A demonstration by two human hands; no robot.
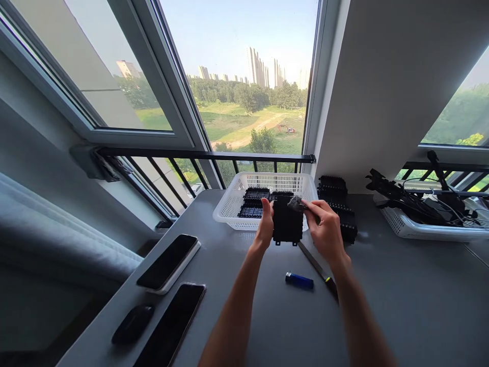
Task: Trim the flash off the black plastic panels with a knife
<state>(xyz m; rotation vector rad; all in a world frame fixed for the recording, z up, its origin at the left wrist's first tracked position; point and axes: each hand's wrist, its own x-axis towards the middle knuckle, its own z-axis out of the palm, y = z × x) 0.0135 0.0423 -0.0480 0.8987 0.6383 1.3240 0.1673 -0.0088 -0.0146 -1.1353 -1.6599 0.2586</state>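
My left hand (265, 224) grips the left edge of a flat black plastic part (287, 221), holding it upright above the grey table (244, 316). My right hand (325, 228) is closed at the part's upper right corner, pinching a small dark grey piece (295, 203) against it. Just behind stands a white mesh basket (233, 204) with more black parts (252, 203) inside. A stack of similar black parts (336, 204) sits to the right of my right hand.
A blue lighter (299, 280) and a long thin blade-like tool (315, 263) lie on the table under my right forearm. Two phones (168, 262) (171, 326) and a small black case (133, 323) lie at the left. A white tray of black cables (424, 209) stands far right. Window railing runs behind.
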